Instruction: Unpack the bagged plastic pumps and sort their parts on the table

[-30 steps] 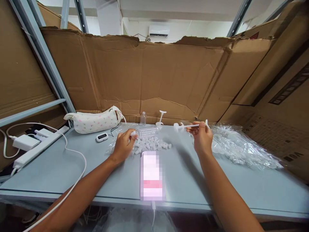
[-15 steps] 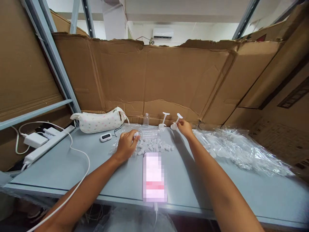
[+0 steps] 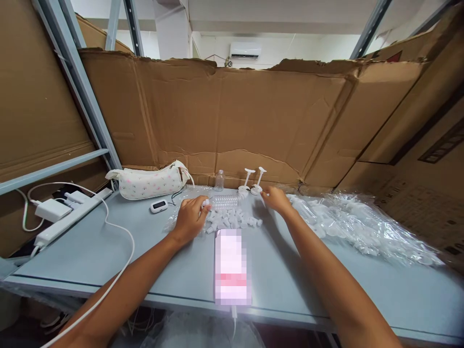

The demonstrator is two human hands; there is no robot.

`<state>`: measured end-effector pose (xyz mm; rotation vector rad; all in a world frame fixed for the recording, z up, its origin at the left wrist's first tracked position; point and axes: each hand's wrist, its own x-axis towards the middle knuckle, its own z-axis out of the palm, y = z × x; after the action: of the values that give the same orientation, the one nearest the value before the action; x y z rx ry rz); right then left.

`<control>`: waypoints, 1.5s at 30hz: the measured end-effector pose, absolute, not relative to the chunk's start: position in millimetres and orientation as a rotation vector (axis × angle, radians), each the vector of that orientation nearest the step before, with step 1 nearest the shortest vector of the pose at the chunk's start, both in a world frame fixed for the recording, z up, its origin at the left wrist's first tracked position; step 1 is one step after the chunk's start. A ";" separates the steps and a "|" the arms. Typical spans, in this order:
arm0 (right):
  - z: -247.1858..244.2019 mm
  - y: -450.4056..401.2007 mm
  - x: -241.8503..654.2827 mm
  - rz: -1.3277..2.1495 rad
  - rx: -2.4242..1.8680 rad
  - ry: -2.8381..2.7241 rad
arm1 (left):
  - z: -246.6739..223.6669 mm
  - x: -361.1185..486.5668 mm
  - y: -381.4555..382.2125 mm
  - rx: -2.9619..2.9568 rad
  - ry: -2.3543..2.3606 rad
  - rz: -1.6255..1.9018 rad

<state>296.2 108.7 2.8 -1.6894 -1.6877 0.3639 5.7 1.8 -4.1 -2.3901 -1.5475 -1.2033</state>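
My left hand (image 3: 191, 217) is closed at the left end of a clear ribbed plastic tube (image 3: 227, 201), where a bit of white shows by the fingertips. The tube lies on its side behind a pile of small white plastic pieces (image 3: 228, 219). With bent fingers, my right hand (image 3: 277, 200) pinches the rim of a white plunger-like piece (image 3: 258, 181), which stands on its round base with its stem leaning right. Just left of it stands a matching white piece (image 3: 246, 181). Farther left is a small clear bottle (image 3: 219, 180), upright.
A blurred-out phone (image 3: 232, 266) with a cable lies at the table's front. Right is a clear bag of white pieces (image 3: 355, 222). Left are a floral pouch (image 3: 154, 181), a small white device (image 3: 158, 206) and a power strip (image 3: 72, 217). A cardboard wall (image 3: 217, 111) stands behind.
The right-hand white piece went from strongly tilted to nearly upright and moved left, closer to its match. My right hand shifted slightly left and down to its base. My left hand stayed put.
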 end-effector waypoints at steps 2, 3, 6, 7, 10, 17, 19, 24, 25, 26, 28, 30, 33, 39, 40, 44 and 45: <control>11.3 82.5 283.7 0.402 -1.568 -1.753 | -5.3 6.2 1.5 -2.400 -1.518 -1.203; 14.9 68.1 276.9 0.438 -1.493 -1.792 | -6.0 6.5 0.8 -2.411 -1.480 -1.207; 21.5 26.2 257.9 0.861 -0.992 -1.885 | -8.0 7.3 -3.3 -2.427 -1.266 -1.249; 22.0 14.5 252.7 1.012 -0.884 -1.856 | -8.5 7.4 -4.9 -2.416 -1.178 -1.277; 18.8 -9.8 241.0 1.281 -0.705 -1.680 | -9.9 7.4 -7.7 -2.360 -0.972 -1.339; 5.4 -27.3 230.4 1.311 -0.516 -1.662 | -12.5 9.2 -5.1 -2.358 -0.786 -1.208; 5.7 -29.5 230.6 1.328 -0.505 -1.685 | -12.7 10.2 -5.8 -2.367 -0.754 -1.179; 10.5 -30.5 231.9 1.380 -0.522 -1.655 | -10.6 11.0 -8.4 -2.348 -0.754 -1.175; 10.9 -30.3 231.6 1.393 -0.543 -1.626 | -9.9 10.8 -8.6 -2.349 -0.760 -1.184; 10.7 -30.3 230.9 1.419 -0.560 -1.594 | -9.1 10.4 -8.8 -2.351 -0.760 -1.198; 8.3 -30.8 228.7 1.518 -0.575 -1.528 | -7.8 9.1 -9.4 -2.353 -0.738 -1.231; 3.3 -32.2 225.5 1.656 -0.572 -1.491 | -7.2 6.5 -10.1 -2.343 -0.708 -1.263; -6.3 -34.7 219.8 1.859 -0.591 -1.507 | -7.7 1.0 -11.1 -2.315 -0.707 -1.310; -12.9 -34.3 214.9 1.992 -0.607 -1.489 | -6.6 -2.5 -12.3 -2.296 -0.837 -1.422; -11.1 -33.8 216.0 1.928 -0.619 -1.540 | -5.8 -1.5 -12.5 -2.301 -0.848 -1.416; 2.2 -34.8 223.6 1.572 -0.678 -1.864 | -3.3 2.3 -12.8 -2.352 -0.921 -1.361; 5.8 -36.0 225.4 1.489 -0.697 -1.929 | -3.2 2.8 -12.5 -2.366 -0.970 -1.338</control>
<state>225.4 -36.0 5.8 -0.6966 -1.9290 1.4886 2.8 -12.5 -3.2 -2.3661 -0.9697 -1.3385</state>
